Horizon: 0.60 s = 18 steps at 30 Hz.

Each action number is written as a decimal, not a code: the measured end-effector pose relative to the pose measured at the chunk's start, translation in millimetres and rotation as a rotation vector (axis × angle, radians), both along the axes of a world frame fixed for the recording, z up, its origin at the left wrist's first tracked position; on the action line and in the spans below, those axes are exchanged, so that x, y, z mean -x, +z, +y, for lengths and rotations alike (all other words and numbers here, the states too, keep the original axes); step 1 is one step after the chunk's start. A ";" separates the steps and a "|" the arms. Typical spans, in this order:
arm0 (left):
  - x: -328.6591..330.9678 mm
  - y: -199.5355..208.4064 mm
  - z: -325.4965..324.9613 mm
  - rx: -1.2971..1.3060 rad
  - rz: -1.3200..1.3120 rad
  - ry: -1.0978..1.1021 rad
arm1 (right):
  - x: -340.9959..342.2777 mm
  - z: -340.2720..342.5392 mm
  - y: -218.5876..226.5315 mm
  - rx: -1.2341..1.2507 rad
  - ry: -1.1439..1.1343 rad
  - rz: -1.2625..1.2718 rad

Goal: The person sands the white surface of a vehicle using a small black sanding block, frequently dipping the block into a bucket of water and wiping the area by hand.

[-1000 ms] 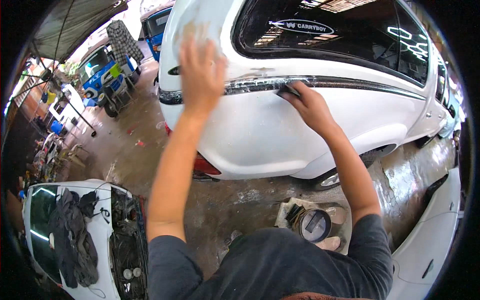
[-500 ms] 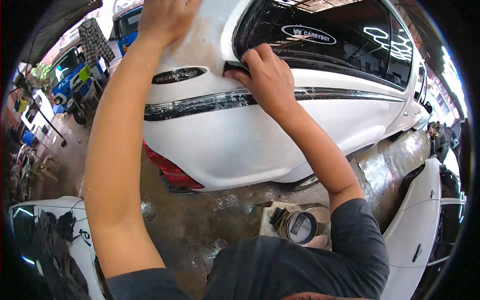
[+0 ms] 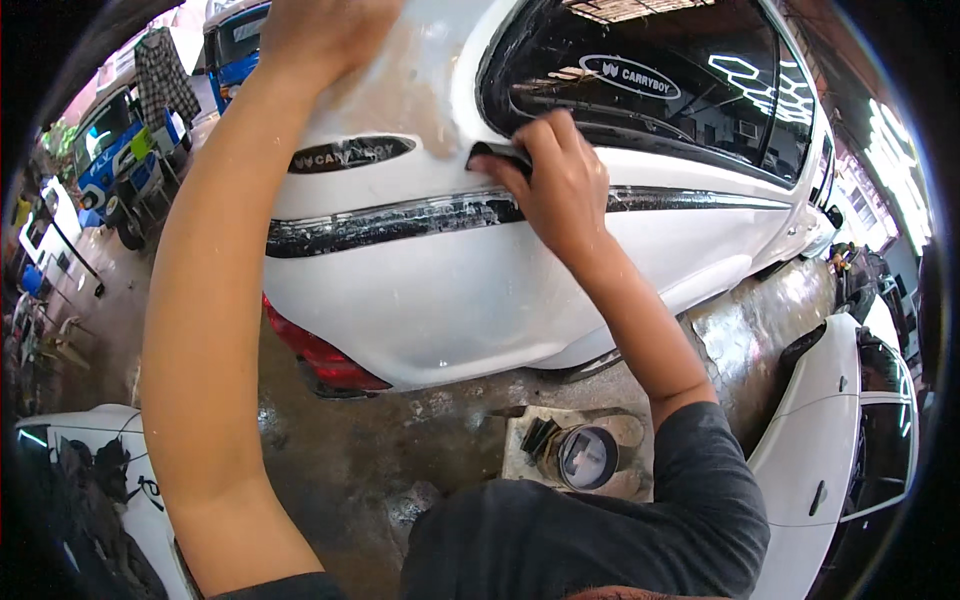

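My right hand (image 3: 565,180) is closed around a black piece of sandpaper (image 3: 488,157), fingers bent and thumb along its edge. It presses on the white rear side panel (image 3: 450,290) of a vehicle, just below the corner of the dark side window (image 3: 650,90). Around it the paint is wet, with dull brownish patches. My left hand (image 3: 325,40) is at the top edge of the picture, against the bodywork; its fingers are cut off. Below run an oval dark badge (image 3: 352,154) and a scuffed black trim strip (image 3: 400,228).
A round bucket (image 3: 586,457) stands on a pale slab (image 3: 520,455) on the wet floor, with dark pieces beside it. A red tail light (image 3: 318,345) marks the vehicle's corner. White cars are parked at right (image 3: 810,440) and lower left (image 3: 150,530); blue vehicles (image 3: 115,165) stand farther off.
My right hand and the sandpaper have slid slightly to the right and down along the panel below the window. The whole view has shifted a little; my left hand stays near the top edge.
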State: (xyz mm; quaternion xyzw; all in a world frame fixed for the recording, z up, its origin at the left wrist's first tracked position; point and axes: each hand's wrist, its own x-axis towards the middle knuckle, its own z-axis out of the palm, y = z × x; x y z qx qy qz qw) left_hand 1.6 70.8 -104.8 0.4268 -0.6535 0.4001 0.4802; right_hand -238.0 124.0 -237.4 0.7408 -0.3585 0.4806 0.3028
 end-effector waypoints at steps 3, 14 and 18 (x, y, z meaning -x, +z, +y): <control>5.8 -0.8 7.0 -0.005 0.021 0.007 | -24.1 -10.2 36.1 0.140 0.025 0.002; 3.1 -4.2 -4.0 0.032 0.012 -0.020 | -23.3 -6.9 33.1 0.112 0.033 0.095; 1.3 -2.8 -0.2 0.002 0.011 -0.021 | -10.8 -6.9 14.8 0.121 0.026 0.111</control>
